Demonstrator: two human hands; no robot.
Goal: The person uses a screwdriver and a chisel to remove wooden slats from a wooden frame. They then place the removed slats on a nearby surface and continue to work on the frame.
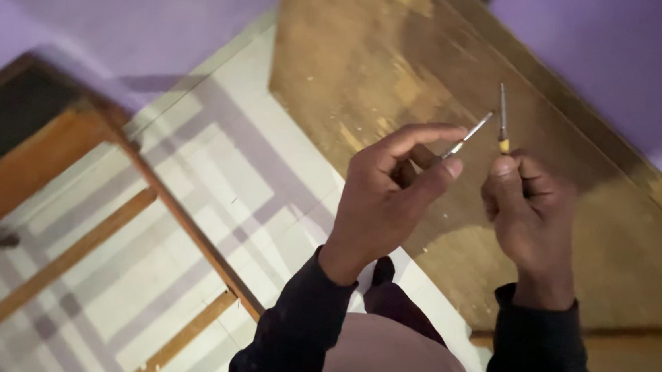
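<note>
Head view gives me one worn wooden bench (580, 256) filling the right half, its top scuffed and patchy, set against one purple wall (123, 8). To the left I see one wooden frame (147, 186) with slats, standing over a pale tiled floor (245, 162).

Over the near edge of the bench I count two hands, both in dark sleeves. My left hand (386, 199) is curled, thumb and forefinger pinched on one thin silvery rod (469, 134) that slants up and to the right. My right hand (529, 207) is closed in a loose fist around one slim tool with a yellow collar (503, 121), its metal tip pointing almost straight up.

So I count two small pieces, one per hand, both held up above the bench. Their upper ends are near each other; I cannot tell whether they touch.
</note>
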